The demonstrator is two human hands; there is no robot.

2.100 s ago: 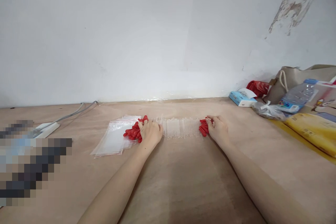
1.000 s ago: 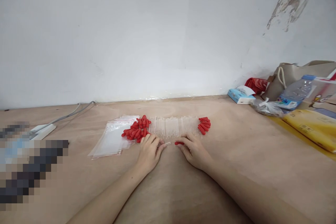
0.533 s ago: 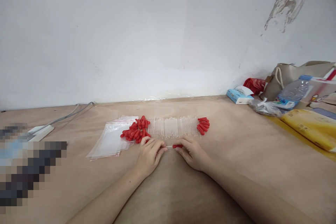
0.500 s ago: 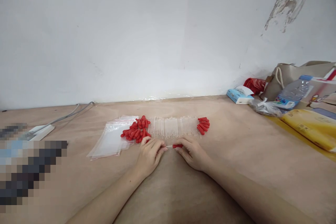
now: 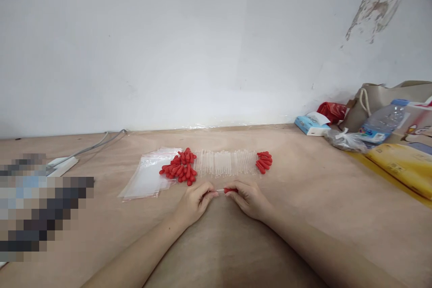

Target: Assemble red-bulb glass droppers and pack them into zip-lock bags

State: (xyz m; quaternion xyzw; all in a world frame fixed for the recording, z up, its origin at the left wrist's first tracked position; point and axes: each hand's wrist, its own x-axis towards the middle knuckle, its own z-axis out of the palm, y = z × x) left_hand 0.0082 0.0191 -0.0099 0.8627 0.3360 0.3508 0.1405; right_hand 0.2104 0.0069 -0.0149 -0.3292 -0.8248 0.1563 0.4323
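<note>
A small join, worked from both sides

The left hand [image 5: 196, 200] had its thumb and fingertips pinched together on a thin clear tube [image 5: 220, 191], most of which its fingers hid. Opposite, the right hand [image 5: 248, 198] was clamped by thumb and forefinger on a red bulb [image 5: 228, 190]. Both parts lay end to end in the narrow gap between the hands, low over the bench [image 5: 219, 238] and on its near side, just in front of a row of clear tubes [image 5: 226, 163]. The step in hand looked to be the fitting of bulb to tube; how far one had gone into the other could not be told.

If so, the next move called for a straight, steady push along the tube's line, the left pinch kept close to the joint, since so thin a piece would likely bend or slip if pressed askew.

Behind the left hand, a heap of red bulbs [image 5: 178, 166] overlapped the right edge of some clear plastic bags [image 5: 145, 175], with the row beginning just beside it. At the row's other end sat a smaller cluster of red bulbs [image 5: 264, 162]; whether any of these were joined to tubes was too fine to make out.
</note>
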